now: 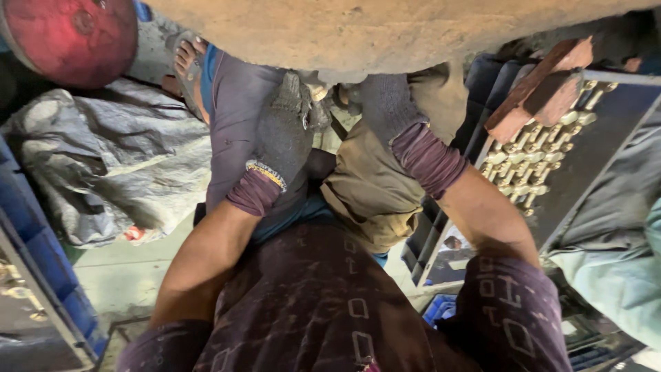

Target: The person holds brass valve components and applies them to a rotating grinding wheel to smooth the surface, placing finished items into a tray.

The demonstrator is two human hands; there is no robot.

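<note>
Both my hands wear dark grey knit gloves with maroon cuffs. My left hand (286, 134) reaches up under a large dusty tan surface (385, 31) that fills the top of the view; its fingertips are hidden near a small metal part (318, 114). My right hand (385, 103) also presses up against the underside of that surface, its fingers out of sight. Whether either hand grips something cannot be told. My lap, in dark purple cloth, and an olive cloth (368, 186) lie below.
To the right a dark tray (599, 148) carries rows of small brass fittings (530, 165), with a reddish wooden block (544, 86) on top. A red round object (72, 34) sits top left, grey sacking (103, 158) below it, a blue crate (41, 269) at left.
</note>
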